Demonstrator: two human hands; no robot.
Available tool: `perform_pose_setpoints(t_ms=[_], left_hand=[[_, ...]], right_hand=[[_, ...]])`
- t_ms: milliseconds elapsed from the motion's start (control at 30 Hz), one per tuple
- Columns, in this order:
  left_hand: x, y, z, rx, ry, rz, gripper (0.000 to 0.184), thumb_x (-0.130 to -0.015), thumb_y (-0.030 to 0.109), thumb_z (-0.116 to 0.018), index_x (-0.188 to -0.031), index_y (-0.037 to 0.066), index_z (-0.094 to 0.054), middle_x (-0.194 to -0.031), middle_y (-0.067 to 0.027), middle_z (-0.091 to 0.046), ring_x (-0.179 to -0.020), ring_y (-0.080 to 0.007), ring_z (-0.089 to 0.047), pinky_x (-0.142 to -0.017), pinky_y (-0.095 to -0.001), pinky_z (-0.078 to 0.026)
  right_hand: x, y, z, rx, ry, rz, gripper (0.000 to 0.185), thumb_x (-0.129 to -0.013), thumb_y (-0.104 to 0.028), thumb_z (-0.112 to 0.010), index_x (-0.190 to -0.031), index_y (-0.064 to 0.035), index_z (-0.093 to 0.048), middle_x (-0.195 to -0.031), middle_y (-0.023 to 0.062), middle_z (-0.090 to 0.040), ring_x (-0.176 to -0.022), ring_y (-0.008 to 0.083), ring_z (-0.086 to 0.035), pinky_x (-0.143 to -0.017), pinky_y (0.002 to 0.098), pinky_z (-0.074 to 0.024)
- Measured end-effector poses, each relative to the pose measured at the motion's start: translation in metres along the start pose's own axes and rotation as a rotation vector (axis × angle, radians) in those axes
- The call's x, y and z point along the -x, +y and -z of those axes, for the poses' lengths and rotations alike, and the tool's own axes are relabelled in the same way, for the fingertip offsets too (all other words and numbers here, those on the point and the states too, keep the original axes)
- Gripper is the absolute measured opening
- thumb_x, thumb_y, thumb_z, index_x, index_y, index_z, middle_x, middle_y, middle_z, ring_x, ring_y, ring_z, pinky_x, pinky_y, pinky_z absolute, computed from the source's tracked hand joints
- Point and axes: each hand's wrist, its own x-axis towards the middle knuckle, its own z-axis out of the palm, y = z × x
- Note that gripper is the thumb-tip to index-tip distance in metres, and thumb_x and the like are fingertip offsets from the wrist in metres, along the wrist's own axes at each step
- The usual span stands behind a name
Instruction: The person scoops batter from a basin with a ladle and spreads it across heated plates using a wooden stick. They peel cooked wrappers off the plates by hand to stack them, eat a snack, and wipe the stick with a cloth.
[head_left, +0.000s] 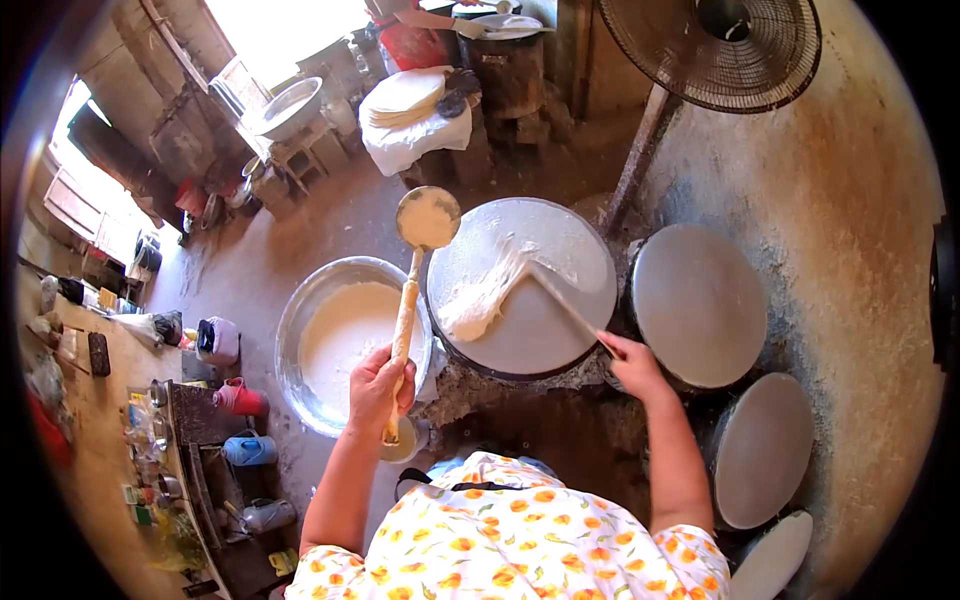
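Note:
My left hand (378,385) is closed around the long, batter-crusted handle of a ladle (428,218). The ladle's round bowl, coated with pale batter, is raised near the left edge of a large round griddle (560,325). In my right hand (632,366) is the thin handle of a batter spreader (562,300), which reaches over the griddle. Its far end meets a streak of wet batter (478,305) on the plate's left half; the spreader's head is hard to make out. A wide metal basin (284,350) of creamy batter stands beside the griddle, partly behind my left hand and ladle.
Several more round plates, such as one grey plate (700,305), line the right wall. A pedestal fan (715,45) stands behind them. Flat round sheets (405,95) are stacked on a cloth-covered stand. Another person's arm (435,20) shows at the top. Shelves (200,440) are at left.

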Motion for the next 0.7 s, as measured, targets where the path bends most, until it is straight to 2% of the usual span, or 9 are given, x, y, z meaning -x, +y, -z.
perform_pose_setpoints(t_ms=[100,233,300,333,367,433,500,600,700], left_hand=[[0.002,-0.003,0.0,0.021,0.0,0.034,0.014,-0.092,0.011,-0.047,-0.095,-0.001,-0.054,-0.068,-0.0049,-0.054,-0.039,-0.0085,-0.043,-0.033,-0.0214,-0.035],[-0.001,-0.003,0.019,0.014,-0.099,0.011,0.018,-0.092,0.01,-0.047,-0.102,-0.003,-0.054,-0.068,-0.005,-0.054,-0.039,-0.0087,-0.043,-0.033,-0.0216,-0.035],[0.001,0.001,0.029,0.005,-0.117,-0.005,0.019,-0.093,0.01,-0.047,-0.104,-0.003,-0.055,-0.068,-0.0048,-0.054,-0.039,-0.0086,-0.043,-0.033,-0.0215,-0.035],[0.0,0.003,0.032,-0.027,-0.148,-0.026,0.019,-0.092,0.01,-0.046,-0.104,-0.003,-0.054,-0.068,-0.0051,-0.054,-0.038,-0.008,-0.042,-0.033,-0.0207,-0.034],[0.0,0.005,0.036,-0.058,-0.181,-0.045,0.02,-0.092,0.01,-0.045,-0.103,-0.004,-0.053,-0.069,-0.0054,-0.054,-0.037,-0.0073,-0.041,-0.032,-0.0198,-0.033],[0.0,0.007,0.043,-0.04,-0.222,-0.038,0.02,-0.092,0.01,-0.045,-0.104,-0.004,-0.053,-0.069,-0.0055,-0.054,-0.037,-0.0074,-0.041,-0.032,-0.0199,-0.033],[0.001,0.009,0.054,-0.013,-0.258,-0.042,0.02,-0.092,0.01,-0.045,-0.105,-0.004,-0.053,-0.069,-0.0056,-0.054,-0.037,-0.0075,-0.041,-0.032,-0.02,-0.033],[0.002,0.011,0.078,0.027,-0.311,-0.021,0.02,-0.093,0.008,-0.045,-0.108,-0.003,-0.054,-0.07,-0.0053,-0.055,-0.039,-0.0085,-0.044,-0.033,-0.0212,-0.035],[0.008,0.014,0.104,0.017,-0.314,-0.01,0.024,-0.094,0.008,-0.045,-0.112,-0.004,-0.053,-0.071,-0.0053,-0.055,-0.039,-0.0086,-0.044,-0.033,-0.0214,-0.035]], right_hand=[[0.001,0.0,-0.031,-0.17,-0.155,-0.09,0.057,-0.072,0.011,-0.043,-0.123,-0.0089,-0.057,-0.114,0.0069,-0.064,-0.098,0.0113,-0.057,-0.087,0.0222,-0.0418],[0.081,-0.016,0.007,0.045,-0.352,-0.245,0.053,-0.073,0.006,-0.047,-0.122,-0.0068,-0.058,-0.079,-0.0049,-0.058,-0.069,0.0029,-0.048,-0.063,0.0177,-0.0402],[0.123,-0.016,0.01,-0.189,-0.186,-0.417,0.051,-0.072,0.005,-0.049,-0.121,-0.0052,-0.059,-0.079,-0.0039,-0.06,-0.069,0.0012,-0.049,-0.063,0.0171,-0.0406],[0.135,-0.005,-0.003,-0.261,-0.095,-0.308,0.047,-0.072,0.006,-0.049,-0.117,-0.0024,-0.061,-0.087,0.0004,-0.065,-0.071,0.0082,-0.055,-0.064,0.0221,-0.0449],[0.14,-0.008,-0.027,-0.18,-0.018,-0.172,0.046,-0.071,0.005,-0.05,-0.114,-0.0038,-0.062,-0.096,0.0039,-0.067,-0.075,0.0102,-0.058,-0.066,0.0248,-0.047],[0.137,-0.022,-0.09,-0.013,0.106,0.087,0.047,-0.071,0.004,-0.051,-0.114,-0.0105,-0.064,-0.093,0.0091,-0.068,-0.075,0.018,-0.062,-0.068,0.0274,-0.0491],[0.128,-0.041,-0.148,0.185,0.2,0.132,0.051,-0.072,0.001,-0.055,-0.117,-0.0219,-0.063,-0.08,0.0117,-0.062,-0.071,0.0258,-0.061,-0.067,0.0315,-0.0512],[0.137,-0.022,-0.202,0.759,0.252,-0.012,0.056,-0.078,-0.006,-0.058,-0.123,-0.0394,-0.053,-0.075,0.0111,-0.049,-0.062,0.0303,-0.059,-0.058,0.0422,-0.0513],[0.185,-0.01,-0.19,1.062,0.345,-0.113,0.057,-0.083,-0.005,-0.051,-0.125,-0.044,-0.05,-0.073,0.0097,-0.047,-0.054,0.0293,-0.056,-0.051,0.0408,-0.0501]])
